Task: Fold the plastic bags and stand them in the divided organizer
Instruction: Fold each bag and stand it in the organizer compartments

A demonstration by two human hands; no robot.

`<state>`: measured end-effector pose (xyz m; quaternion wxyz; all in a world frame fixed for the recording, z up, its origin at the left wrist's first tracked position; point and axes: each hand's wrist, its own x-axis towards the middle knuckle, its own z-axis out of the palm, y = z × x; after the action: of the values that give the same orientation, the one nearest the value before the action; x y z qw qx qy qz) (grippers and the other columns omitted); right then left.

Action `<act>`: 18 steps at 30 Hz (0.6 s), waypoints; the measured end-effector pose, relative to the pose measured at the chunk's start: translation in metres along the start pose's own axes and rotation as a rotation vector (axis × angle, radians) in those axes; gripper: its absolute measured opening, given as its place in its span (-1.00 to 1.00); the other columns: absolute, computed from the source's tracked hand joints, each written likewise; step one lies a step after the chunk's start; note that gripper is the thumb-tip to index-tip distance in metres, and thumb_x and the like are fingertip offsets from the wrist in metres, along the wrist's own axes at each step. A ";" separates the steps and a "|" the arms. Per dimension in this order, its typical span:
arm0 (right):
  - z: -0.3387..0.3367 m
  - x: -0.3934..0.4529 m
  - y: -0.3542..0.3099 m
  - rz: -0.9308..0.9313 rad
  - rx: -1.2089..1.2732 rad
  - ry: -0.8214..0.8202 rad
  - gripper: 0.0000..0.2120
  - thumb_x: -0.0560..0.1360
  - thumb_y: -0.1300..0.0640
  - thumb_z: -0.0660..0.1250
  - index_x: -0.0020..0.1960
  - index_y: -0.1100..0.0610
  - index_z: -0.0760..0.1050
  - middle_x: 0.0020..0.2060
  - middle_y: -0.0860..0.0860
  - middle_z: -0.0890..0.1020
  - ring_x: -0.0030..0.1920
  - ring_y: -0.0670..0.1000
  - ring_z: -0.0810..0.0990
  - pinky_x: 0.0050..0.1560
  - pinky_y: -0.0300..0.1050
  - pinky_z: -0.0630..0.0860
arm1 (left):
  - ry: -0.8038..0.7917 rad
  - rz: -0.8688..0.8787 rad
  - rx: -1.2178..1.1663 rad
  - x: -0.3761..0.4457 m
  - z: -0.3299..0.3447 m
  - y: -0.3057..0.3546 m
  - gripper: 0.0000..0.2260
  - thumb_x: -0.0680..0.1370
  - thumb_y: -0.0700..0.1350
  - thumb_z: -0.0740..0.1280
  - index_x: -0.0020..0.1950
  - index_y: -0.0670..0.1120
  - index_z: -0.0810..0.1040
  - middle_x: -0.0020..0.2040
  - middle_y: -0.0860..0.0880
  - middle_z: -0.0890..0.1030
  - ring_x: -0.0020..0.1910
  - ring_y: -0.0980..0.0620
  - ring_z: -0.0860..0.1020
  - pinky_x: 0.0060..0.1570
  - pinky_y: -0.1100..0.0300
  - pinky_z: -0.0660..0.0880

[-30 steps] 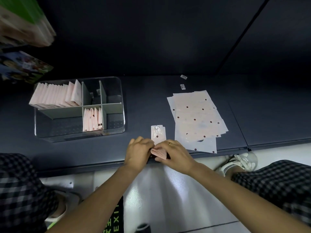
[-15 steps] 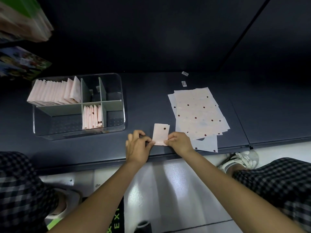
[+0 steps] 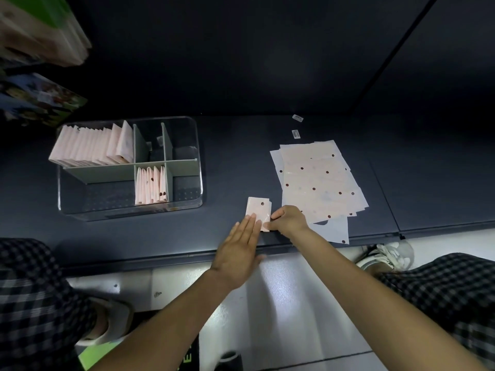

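Observation:
A small folded pink plastic bag (image 3: 257,209) with a dark dot lies on the dark shelf near its front edge. My left hand (image 3: 239,250) is flat, its straight fingertips resting on the bag's near left corner. My right hand (image 3: 288,220) pinches the bag's near right edge with curled fingers. To the right lies a stack of flat pink dotted bags (image 3: 318,180). The clear divided organizer (image 3: 198,183) stands at the left, with folded bags standing in its back left (image 3: 91,148) and front middle (image 3: 151,187) compartments.
Two small labels (image 3: 296,125) lie on the shelf behind the flat stack. Colourful packages (image 3: 40,100) hang at the upper left. The shelf's front edge (image 3: 160,261) runs just below my hands. My checked trouser legs and shoes are on the floor below.
The bag was folded shorter and pressed down. My left hand went from curled fingers at the bag to a flat palm over its near corner. My right hand stays at the right edge.

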<state>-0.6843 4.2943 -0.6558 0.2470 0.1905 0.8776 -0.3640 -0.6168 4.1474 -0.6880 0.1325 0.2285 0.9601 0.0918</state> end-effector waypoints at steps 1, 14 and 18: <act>0.000 0.000 0.001 -0.003 -0.012 -0.008 -0.80 0.37 0.19 0.49 -0.33 0.11 0.48 -0.21 0.00 0.55 -0.15 -0.02 0.50 -0.12 -0.23 0.37 | -0.021 0.005 0.014 0.000 0.000 0.000 -0.34 0.62 0.19 -0.04 0.51 -0.14 -0.29 0.53 -0.11 -0.29 0.51 -0.01 -0.29 0.46 0.13 -0.33; 0.010 0.000 -0.024 -0.222 0.513 -0.266 -0.72 0.52 0.44 0.19 0.19 0.28 0.49 0.08 0.15 0.61 0.05 0.00 0.59 0.07 -0.30 0.51 | -0.144 0.049 0.103 0.000 -0.002 -0.002 -0.20 0.52 0.37 0.04 0.47 0.05 -0.42 0.46 -0.14 -0.42 0.47 -0.08 -0.40 0.42 0.02 -0.38; 0.010 0.015 -0.029 -0.256 0.410 -0.126 -0.68 0.50 0.46 0.21 0.23 0.30 0.47 0.10 0.22 0.60 0.06 0.05 0.58 0.08 -0.26 0.46 | -0.161 0.054 0.099 0.001 -0.002 -0.004 -0.20 0.51 0.37 0.04 0.49 0.05 -0.38 0.49 -0.14 -0.40 0.48 -0.07 -0.39 0.43 0.01 -0.37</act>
<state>-0.7083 4.2704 -0.6550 0.2094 0.1006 0.7854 -0.5738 -0.6200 4.1442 -0.6876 0.1951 0.2670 0.9433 0.0294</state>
